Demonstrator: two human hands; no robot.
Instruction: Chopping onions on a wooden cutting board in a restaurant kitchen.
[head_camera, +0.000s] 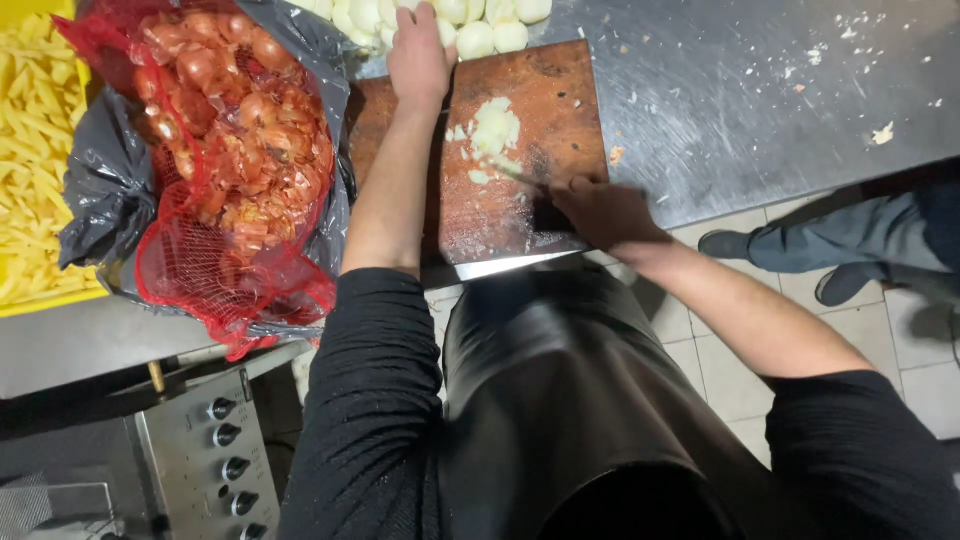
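While right hand (600, 212) grips knife (515, 176), chopped onion (492, 132) lies just ahead.

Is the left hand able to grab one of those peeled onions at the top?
Probably yes. The left hand already lies at the edge of the peeled onions, past the cutting board, and nothing is between them. The right hand holds the knife lower down, out of the way.

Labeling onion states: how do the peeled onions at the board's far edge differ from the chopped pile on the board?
The peeled onions are whole, round and smooth; the chopped pile is small loose pieces. The peeled onions lie past the cutting board, under the left hand; the chopped pile lies on it, near the knife in the right hand. Both are pale white.
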